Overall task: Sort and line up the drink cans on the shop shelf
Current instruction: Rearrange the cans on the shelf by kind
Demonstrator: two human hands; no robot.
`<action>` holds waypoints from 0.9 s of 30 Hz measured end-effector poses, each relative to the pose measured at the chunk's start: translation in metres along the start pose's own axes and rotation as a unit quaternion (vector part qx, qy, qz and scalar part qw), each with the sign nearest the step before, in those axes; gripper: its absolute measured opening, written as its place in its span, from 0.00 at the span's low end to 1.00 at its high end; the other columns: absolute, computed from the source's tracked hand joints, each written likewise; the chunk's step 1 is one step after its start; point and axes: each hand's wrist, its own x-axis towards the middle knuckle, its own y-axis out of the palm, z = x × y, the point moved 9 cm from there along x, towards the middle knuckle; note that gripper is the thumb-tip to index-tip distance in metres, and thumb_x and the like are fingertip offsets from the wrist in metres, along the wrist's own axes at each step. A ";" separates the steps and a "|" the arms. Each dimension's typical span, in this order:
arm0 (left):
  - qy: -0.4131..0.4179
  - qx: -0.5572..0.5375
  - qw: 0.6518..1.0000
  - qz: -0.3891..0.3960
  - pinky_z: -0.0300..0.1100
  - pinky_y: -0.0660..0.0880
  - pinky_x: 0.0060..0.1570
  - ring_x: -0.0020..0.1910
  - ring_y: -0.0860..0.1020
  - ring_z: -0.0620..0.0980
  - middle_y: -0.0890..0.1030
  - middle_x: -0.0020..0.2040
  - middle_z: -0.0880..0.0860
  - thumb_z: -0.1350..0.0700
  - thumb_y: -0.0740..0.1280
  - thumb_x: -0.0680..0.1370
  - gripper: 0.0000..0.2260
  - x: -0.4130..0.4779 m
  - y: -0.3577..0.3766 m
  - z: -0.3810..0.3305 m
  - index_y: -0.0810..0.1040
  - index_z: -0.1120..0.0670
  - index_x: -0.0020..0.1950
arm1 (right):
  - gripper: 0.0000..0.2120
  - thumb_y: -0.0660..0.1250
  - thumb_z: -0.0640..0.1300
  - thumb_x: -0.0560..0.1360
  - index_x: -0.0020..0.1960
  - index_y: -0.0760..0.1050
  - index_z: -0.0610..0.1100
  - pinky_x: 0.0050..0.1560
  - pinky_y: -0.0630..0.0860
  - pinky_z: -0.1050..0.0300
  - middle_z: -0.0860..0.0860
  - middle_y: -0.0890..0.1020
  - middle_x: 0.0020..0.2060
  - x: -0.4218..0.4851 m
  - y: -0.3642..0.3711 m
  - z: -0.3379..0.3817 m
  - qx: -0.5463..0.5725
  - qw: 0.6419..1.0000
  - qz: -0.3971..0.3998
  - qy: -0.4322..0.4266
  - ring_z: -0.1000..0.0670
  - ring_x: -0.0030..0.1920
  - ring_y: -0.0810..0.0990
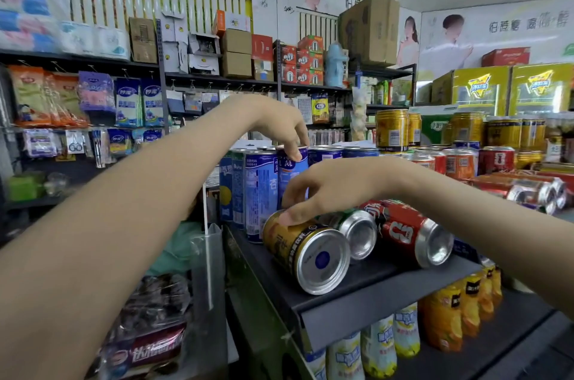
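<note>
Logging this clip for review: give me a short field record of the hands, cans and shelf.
left hand: pinches the top of an upright blue can
right hand: holds the gold can, lying on its side
lying cans: gold can, green can, red can, side by side, ends toward camera
standing cans: blue row behind them
shelf: dark, with bottles on the tier below

The gold can (295,240) lying low in the centre has a glossy printed skin and a bare, bright metal end; the red can (400,229) to its right shows the same. The upright blue can (290,170) behind gleams smoothly. Beneath them the shelf (388,283) is dark and matt. Upper centre, cardboard boxes (236,53) look dull and papery. Lower right, plastic bottles (405,330) shine softly.
</note>
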 end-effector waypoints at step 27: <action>-0.103 -0.019 0.978 -0.180 0.43 0.73 0.42 0.46 0.80 0.52 0.79 0.42 0.52 0.31 0.56 0.73 0.27 -0.119 0.055 -0.012 0.77 0.54 0.44 | 0.14 0.59 0.52 0.80 0.63 0.74 0.51 0.52 0.70 0.64 0.58 0.78 0.55 -0.036 -0.003 -0.056 0.087 0.989 -0.109 0.054 0.59 0.53 0.76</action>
